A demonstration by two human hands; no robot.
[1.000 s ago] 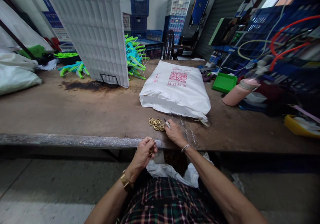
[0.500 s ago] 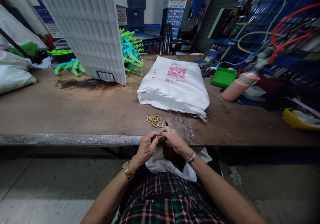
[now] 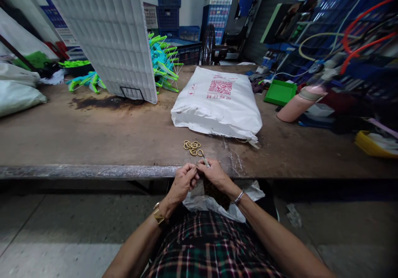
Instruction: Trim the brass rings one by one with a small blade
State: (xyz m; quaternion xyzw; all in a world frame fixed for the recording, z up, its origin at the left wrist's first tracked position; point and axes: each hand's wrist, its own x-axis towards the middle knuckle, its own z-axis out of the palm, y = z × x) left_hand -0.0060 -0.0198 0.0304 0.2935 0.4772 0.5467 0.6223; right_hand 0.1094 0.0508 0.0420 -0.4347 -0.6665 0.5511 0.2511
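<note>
Since the small blade [image 3: 205,161] in your right hand [image 3: 217,175] had just tipped toward the gold rings [image 3: 195,145] near the desk [image 3: 93,145] edge, close work seemingly centred beside your left hand [image 3: 183,182], fingers curled, contents impossible to tell.

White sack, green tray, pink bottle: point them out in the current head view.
White sack [image 3: 217,108]: head view, middle of its upper face.
Green tray [image 3: 280,92]: head view, inner floor.
Pink bottle [image 3: 290,109]: head view, lower body.
</note>
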